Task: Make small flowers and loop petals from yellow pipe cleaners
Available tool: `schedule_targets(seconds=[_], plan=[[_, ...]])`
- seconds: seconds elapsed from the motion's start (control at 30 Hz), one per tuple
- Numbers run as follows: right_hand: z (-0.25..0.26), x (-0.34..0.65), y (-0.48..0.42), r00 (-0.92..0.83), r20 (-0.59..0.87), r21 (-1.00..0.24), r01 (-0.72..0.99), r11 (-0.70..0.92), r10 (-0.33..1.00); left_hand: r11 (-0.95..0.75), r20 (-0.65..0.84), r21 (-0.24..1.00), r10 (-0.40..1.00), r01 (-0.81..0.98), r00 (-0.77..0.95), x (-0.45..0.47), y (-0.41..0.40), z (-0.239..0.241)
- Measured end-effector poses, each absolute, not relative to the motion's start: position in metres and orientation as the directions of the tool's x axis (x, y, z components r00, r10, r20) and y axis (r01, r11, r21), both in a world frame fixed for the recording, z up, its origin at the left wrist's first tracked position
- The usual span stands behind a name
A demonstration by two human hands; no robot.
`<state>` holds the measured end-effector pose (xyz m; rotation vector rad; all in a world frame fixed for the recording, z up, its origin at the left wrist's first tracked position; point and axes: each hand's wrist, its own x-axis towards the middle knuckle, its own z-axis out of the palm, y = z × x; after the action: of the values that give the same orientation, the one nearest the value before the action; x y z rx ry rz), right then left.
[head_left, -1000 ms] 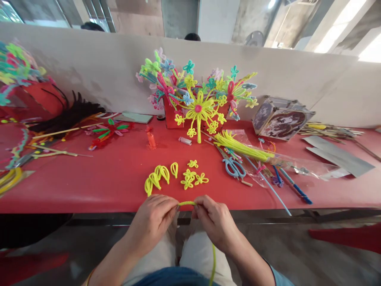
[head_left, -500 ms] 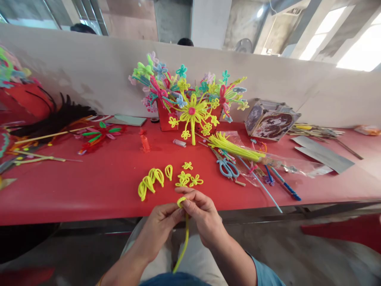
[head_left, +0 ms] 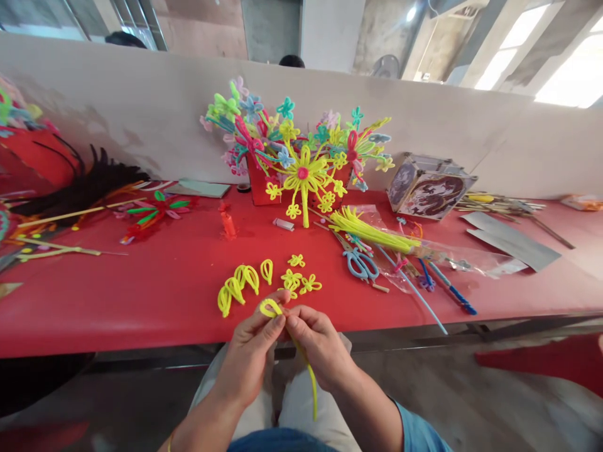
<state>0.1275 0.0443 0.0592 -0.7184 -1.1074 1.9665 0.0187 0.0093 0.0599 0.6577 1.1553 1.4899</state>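
Observation:
Between both hands, just off the table's front edge, is a yellow pipe cleaner [head_left: 311,383] with a loop bent at its upper end. My left hand [head_left: 252,355] pinches it below the loop, between thumb and fingers. Close beside it, my right hand [head_left: 320,348] pinches the same pipe cleaner where the loop meets the tail, which hangs down over the lap. Beyond the fingers lie small yellow pipe-cleaner flowers [head_left: 309,284]. Left of them are several yellow petal loops [head_left: 234,289]. The exact crossing of the wire is hidden by the fingertips.
Across the red table [head_left: 174,282] stands a large yellow flower [head_left: 304,179] before red boxes of colourful flowers. To the right lie blue-handled scissors [head_left: 360,265], a bundle of yellow pipe cleaners [head_left: 372,232] and a patterned box [head_left: 431,187]. A red figure [head_left: 227,223] stands left of centre.
The loop has shifted left and now shows larger above my left thumb. My right hand has moved slightly down, and the hanging tail has swung to the right.

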Motion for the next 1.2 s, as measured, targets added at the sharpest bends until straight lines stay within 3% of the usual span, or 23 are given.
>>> schedule_targets(seconds=[0.17, 0.33, 0.43, 0.63, 0.77, 0.9, 1.1, 1.2], plan=[[0.056, 0.121, 0.043, -0.527, -0.161, -0.799, -0.427, -0.423, 0.835, 0.047, -0.123, 0.949, 0.965, -0.31, -0.23, 0.02, 0.005, 0.059], [0.052, 0.122, 0.043, -0.494, -0.161, -0.815, -0.422, -0.397, 0.854, 0.027, -0.031, 0.999, 0.966, -0.018, -0.257, 0.014, 0.002, 0.065], [0.052, 0.122, 0.043, -0.482, -0.179, -0.84, -0.379, -0.388, 0.858, 0.027, -0.013, 0.998, 0.972, 0.057, -0.236, 0.008, 0.001, 0.067], [0.052, 0.127, 0.046, -0.497, -0.122, -0.93, -0.245, -0.274, 0.859, 0.13, -0.156, 0.981, 0.972, -0.147, -0.178, 0.002, 0.002, 0.06], [0.053, 0.13, 0.046, -0.414, 0.024, -0.998, 0.039, 0.044, 0.91, 0.177, -0.233, 0.953, 0.947, -0.246, -0.223, 0.009, 0.005, 0.059], [0.053, 0.132, 0.045, -0.344, 0.241, -0.91, 0.245, 0.335, 0.907, 0.218, -0.303, 0.925, 0.917, -0.312, -0.26, 0.013, 0.006, 0.061], [0.054, 0.136, 0.045, -0.382, 0.221, -0.892, 0.293, 0.345, 0.897, 0.226, -0.297, 0.938, 0.916, -0.262, -0.271, 0.007, 0.006, 0.063], [0.056, 0.135, 0.043, -0.392, 0.165, -0.925, 0.256, 0.279, 0.905, 0.215, -0.317, 0.914, 0.908, -0.344, -0.275, 0.009, 0.006, 0.061]])
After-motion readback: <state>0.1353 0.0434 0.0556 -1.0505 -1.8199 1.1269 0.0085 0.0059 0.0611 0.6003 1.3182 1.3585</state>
